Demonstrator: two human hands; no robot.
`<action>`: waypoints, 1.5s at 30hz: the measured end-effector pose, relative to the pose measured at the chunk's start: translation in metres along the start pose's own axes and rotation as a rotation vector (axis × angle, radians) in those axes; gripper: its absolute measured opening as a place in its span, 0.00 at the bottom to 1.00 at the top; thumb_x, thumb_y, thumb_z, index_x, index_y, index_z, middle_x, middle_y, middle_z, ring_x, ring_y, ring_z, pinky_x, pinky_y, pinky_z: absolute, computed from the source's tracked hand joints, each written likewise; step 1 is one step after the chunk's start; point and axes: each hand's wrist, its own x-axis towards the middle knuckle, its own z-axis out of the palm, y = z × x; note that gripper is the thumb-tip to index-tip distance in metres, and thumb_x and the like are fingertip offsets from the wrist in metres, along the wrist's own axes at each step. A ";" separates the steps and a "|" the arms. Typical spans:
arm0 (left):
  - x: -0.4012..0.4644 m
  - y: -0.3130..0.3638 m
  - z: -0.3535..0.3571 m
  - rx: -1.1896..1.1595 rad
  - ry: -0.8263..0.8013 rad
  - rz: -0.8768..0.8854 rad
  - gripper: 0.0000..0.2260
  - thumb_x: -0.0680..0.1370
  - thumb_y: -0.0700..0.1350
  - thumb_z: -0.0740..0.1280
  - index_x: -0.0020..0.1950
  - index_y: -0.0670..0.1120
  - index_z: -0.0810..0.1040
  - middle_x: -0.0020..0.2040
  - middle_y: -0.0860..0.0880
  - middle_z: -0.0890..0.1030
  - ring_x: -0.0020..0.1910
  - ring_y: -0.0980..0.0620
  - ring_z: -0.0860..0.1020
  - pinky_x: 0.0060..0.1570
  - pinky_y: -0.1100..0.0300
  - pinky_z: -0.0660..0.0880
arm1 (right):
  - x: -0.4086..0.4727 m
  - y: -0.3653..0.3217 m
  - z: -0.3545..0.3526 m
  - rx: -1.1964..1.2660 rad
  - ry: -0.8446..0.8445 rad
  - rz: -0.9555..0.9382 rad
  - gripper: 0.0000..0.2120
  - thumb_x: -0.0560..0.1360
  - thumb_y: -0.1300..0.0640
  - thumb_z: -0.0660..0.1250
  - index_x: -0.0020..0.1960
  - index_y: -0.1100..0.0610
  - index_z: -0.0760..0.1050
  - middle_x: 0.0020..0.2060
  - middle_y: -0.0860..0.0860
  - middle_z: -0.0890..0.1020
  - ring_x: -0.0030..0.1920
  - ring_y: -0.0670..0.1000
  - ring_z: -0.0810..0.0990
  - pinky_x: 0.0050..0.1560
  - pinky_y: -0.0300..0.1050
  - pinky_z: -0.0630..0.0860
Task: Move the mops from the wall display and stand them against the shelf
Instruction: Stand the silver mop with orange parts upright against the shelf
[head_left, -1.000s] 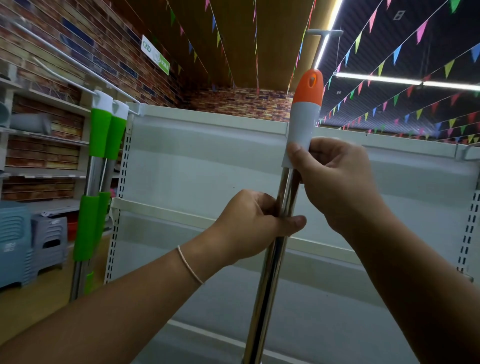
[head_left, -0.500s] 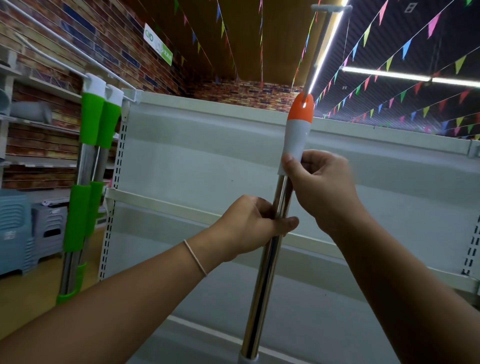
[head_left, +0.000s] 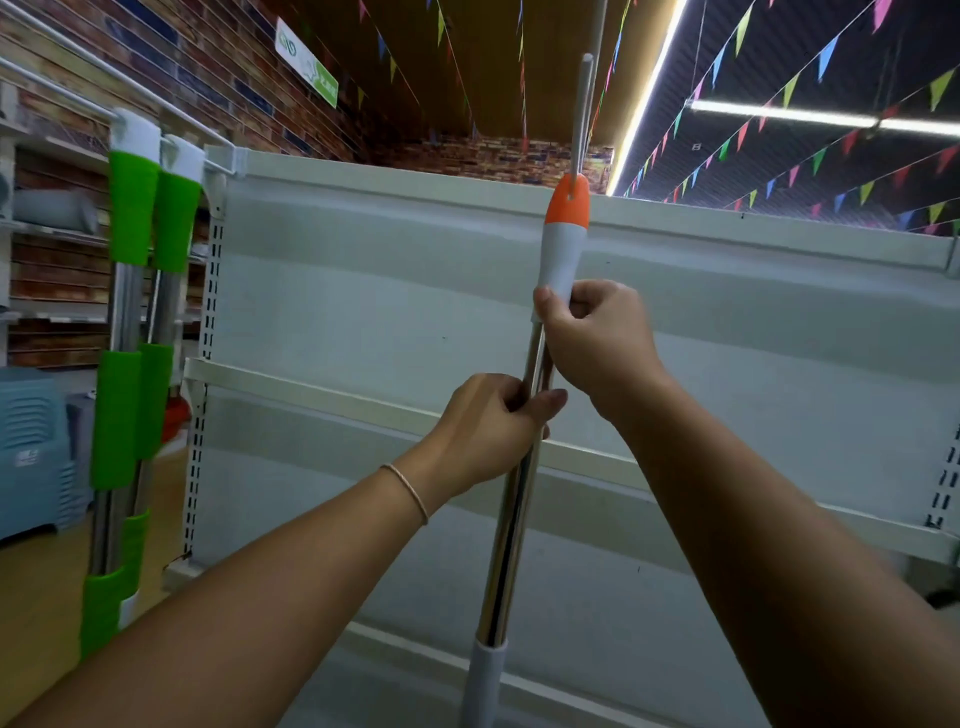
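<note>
I hold one mop upright in front of a grey metal shelf (head_left: 395, 291). The mop handle (head_left: 511, 525) is a shiny steel pole with a white grip and an orange cap (head_left: 569, 205). My right hand (head_left: 597, 338) grips the bottom of the white grip. My left hand (head_left: 493, 426) is closed on the steel pole just below it. A thin grey display hook (head_left: 582, 114) passes through the hole in the orange cap. The mop's head is out of view below. Two green-handled mops (head_left: 137, 332) stand against the shelf's left end.
A brick wall with rails and wall shelves runs along the left. Blue plastic stools (head_left: 31, 452) are stacked on the floor at the far left. Strings of coloured pennants and strip lights hang overhead. The shelf's middle ledge (head_left: 322, 389) crosses behind my hands.
The view has tilted down, and the orange cap sits lower in frame. More of the pole's lower white section shows. Both hands keep the same grip.
</note>
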 end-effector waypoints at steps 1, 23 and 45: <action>0.001 -0.002 0.002 0.006 0.011 -0.003 0.22 0.77 0.61 0.62 0.36 0.45 0.77 0.36 0.52 0.84 0.31 0.60 0.80 0.33 0.63 0.71 | 0.002 0.002 0.000 0.008 -0.007 0.013 0.13 0.77 0.50 0.67 0.38 0.56 0.79 0.23 0.47 0.75 0.23 0.45 0.74 0.29 0.44 0.73; 0.025 -0.007 0.024 -0.016 0.053 -0.228 0.16 0.77 0.58 0.64 0.41 0.47 0.81 0.41 0.49 0.85 0.37 0.51 0.80 0.36 0.60 0.74 | 0.035 0.030 0.005 0.011 -0.071 0.200 0.13 0.76 0.48 0.68 0.38 0.54 0.77 0.30 0.51 0.79 0.31 0.51 0.79 0.33 0.46 0.77; -0.091 0.021 0.051 0.217 -0.174 0.210 0.13 0.79 0.49 0.62 0.58 0.44 0.78 0.52 0.41 0.83 0.54 0.40 0.79 0.53 0.54 0.75 | -0.145 0.042 -0.096 -0.362 0.078 0.531 0.25 0.78 0.44 0.62 0.50 0.69 0.78 0.44 0.65 0.84 0.39 0.58 0.79 0.48 0.61 0.80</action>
